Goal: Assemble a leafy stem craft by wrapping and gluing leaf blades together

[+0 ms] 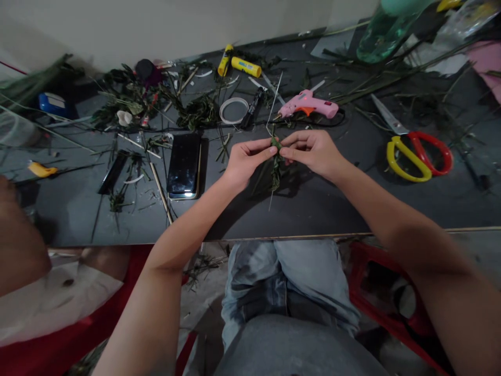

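Note:
A braided dark green plant strand [276,175] hangs between my two hands above the table, with a thin pale wire [276,99] sticking out past its top and bottom. My left hand [247,161] pinches the strand's upper end between thumb and fingertips. From the other side, my right hand [313,151] grips the same spot, fingertips nearly meeting those of the left. Just beyond the hands lies a pink glue gun [309,104] with an orange trigger. Left of my left hand, a black phone [183,166] rests flat on the table.
Scissors [415,149] with yellow and red handles lie at the right. Yellow glue sticks [246,67], a tape ring [234,110] and green scraps [198,110] spread along the back. A green bottle [381,34] stands back right. Another person's arm [19,235] is at the far left.

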A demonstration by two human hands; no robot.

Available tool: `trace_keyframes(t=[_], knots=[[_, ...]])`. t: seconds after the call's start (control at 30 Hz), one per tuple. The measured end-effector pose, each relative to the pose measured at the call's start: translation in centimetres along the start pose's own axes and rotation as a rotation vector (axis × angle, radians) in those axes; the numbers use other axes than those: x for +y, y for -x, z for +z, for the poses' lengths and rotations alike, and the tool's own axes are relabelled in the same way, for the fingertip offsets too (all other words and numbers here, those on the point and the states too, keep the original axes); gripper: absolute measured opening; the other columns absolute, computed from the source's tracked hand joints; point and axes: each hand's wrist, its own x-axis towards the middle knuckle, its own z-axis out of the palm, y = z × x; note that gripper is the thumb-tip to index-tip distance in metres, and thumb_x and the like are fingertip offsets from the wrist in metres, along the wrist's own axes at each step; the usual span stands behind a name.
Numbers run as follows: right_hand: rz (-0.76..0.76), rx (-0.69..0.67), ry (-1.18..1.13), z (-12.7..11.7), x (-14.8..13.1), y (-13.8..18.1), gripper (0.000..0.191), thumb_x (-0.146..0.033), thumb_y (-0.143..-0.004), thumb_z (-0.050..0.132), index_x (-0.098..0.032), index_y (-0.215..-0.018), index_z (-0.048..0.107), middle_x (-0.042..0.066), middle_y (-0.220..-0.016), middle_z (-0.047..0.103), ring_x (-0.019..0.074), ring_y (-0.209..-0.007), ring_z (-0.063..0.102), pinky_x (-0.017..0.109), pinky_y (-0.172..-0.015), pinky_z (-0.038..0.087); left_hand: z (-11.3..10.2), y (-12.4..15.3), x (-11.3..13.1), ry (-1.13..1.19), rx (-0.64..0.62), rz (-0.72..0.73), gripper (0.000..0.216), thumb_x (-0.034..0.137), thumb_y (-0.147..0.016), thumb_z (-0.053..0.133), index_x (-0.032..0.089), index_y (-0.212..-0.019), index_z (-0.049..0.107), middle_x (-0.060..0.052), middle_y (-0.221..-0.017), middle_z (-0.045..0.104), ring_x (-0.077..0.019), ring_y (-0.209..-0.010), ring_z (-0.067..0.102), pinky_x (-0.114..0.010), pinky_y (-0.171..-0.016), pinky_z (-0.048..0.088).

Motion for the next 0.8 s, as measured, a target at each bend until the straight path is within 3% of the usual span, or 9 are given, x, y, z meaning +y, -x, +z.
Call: trace_keyframes(t=[0.13, 0.2, 0.4, 0.6, 0.8], knots=[[0.028, 0.068, 0.137, -0.2, 0.1, 0.0, 0.044, -0.053, -0.06, 0.092, -0.015, -0.069, 0.072, 0.002, -0.056, 0.063, 0.0103, -0.051, 0.054, 0.025, -0.049, 0.038, -0.2, -0.4, -0.7, -0.065, 0.031, -0.169, 0.026, 0.03, -0.062, 0.094, 0.019, -0.082, 0.083, 0.001, -0.066, 0.073, -0.0069, -0.058, 0.059, -0.022, -0.056, 0.047], [0.07, 0.07, 0.158, 0.0, 0.2, -0.1, 0.042, -0.05, -0.06, 0.093, -0.014, -0.068, 0.072, 0.001, -0.054, 0.062, 0.0093, -0.049, 0.052, 0.024, -0.046, 0.035, -0.2, -0.5, -1.0, -0.08, 0.038, -0.212, 0.022, 0.028, -0.062, 0.093, 0.018, -0.079, 0.083, 0.004, -0.056, 0.066, -0.0038, -0.049, 0.049, -0.021, -0.051, 0.04], [0.116, 0.016, 0.042, 0.0, 0.5, -0.3, 0.04, -0.048, -0.062, 0.093, -0.015, -0.069, 0.072, 0.002, -0.058, 0.066, 0.0089, -0.051, 0.056, 0.022, -0.047, 0.04, -0.4, -0.6, -1.5, -0.029, -0.057, -0.155, 0.036, 0.036, -0.053, 0.097, 0.018, -0.081, 0.082, 0.0, -0.072, 0.075, -0.0079, -0.064, 0.062, -0.025, -0.067, 0.051], [0.226, -0.123, -0.085, -0.4, 1.0, -0.4, 0.039, -0.048, -0.069, 0.09, -0.014, -0.07, 0.07, 0.0, -0.053, 0.062, 0.0056, -0.037, 0.043, 0.022, -0.032, 0.028, -0.7, -0.6, -1.4, -0.109, -0.01, -0.167, 0.034, 0.028, -0.061, 0.093, 0.015, -0.09, 0.082, -0.004, -0.079, 0.077, -0.0098, -0.064, 0.064, -0.03, -0.071, 0.055], [0.164, -0.137, -0.072, -0.7, 0.8, -0.4, 0.039, -0.047, -0.066, 0.092, -0.015, -0.064, 0.069, 0.0, -0.053, 0.064, 0.0067, -0.04, 0.051, 0.02, -0.034, 0.033, -0.3, -0.5, -1.1, -0.108, 0.051, -0.177, 0.028, 0.022, -0.064, 0.09, 0.013, -0.089, 0.082, -0.004, -0.078, 0.077, -0.0108, -0.067, 0.066, -0.03, -0.072, 0.056]])
